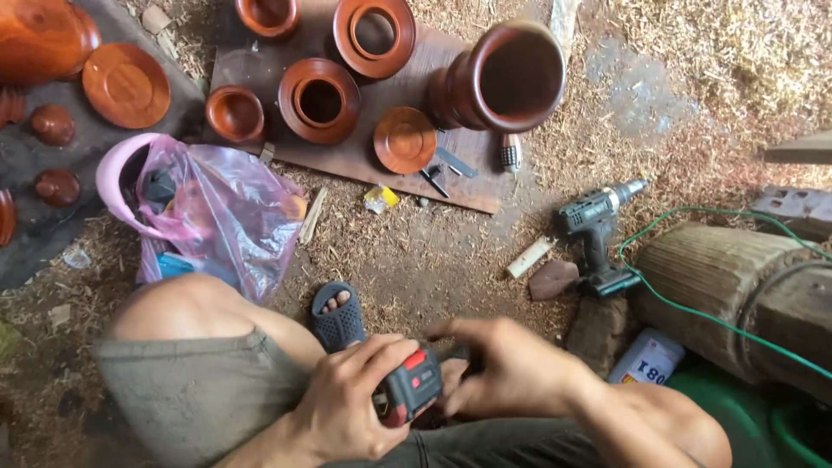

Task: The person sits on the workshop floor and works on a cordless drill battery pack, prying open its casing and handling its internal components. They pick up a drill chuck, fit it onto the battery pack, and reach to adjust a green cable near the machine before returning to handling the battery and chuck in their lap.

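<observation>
Left hand (347, 407) clamps the drill (412, 390) by its chunky, heavy-looking rigid body; right hand (507, 368) fingers pinch its front end.

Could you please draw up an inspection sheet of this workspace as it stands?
Surface: ground strewn with sawdust; brown board on it.
Job's things: red and black power tool held in both hands.
Clutter: turned wooden vases and lids on the board; pink plastic bag; cordless drill on the ground.
Hands: left hand grips the tool; right hand touches its front.
Cables: green cable over the log.
Surroundings: nothing seen.
</observation>
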